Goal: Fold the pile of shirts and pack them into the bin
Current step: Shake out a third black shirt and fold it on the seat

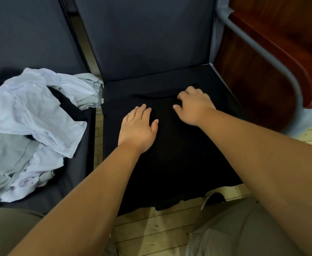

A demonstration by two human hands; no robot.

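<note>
We find a black shirt (170,154) spread flat over the seat of a dark padded chair (147,34). Its neck opening (160,96) lies toward the backrest, and its hem (170,202) hangs past the front edge of the seat, above the floor.

The left hand (137,130) rests palm down on the shirt, left of its middle. Its fingers (142,111) are straight and close together, the thumb is spread to the side, and the hand holds nothing.

The right hand (192,106) lies on the shirt just below the neck opening, near the left hand but apart from it. Its fingers (190,90) are curled down onto the cloth and blurred. We cannot tell whether they pinch the fabric or only press on it.

The pile of shirts (31,126) lies crumpled on the seat of a second dark chair (77,172), to the left of the first. It holds pale lilac, grey and black cloth, and one grey edge reaches the gap between the two seats.

A grey metal tube (262,50) and a polished wooden armrest (281,61) run along the right side of the first chair. The floor (151,228) below is of pale wooden boards. The person's legs, in khaki trousers (244,228), show at the bottom of the view.
</note>
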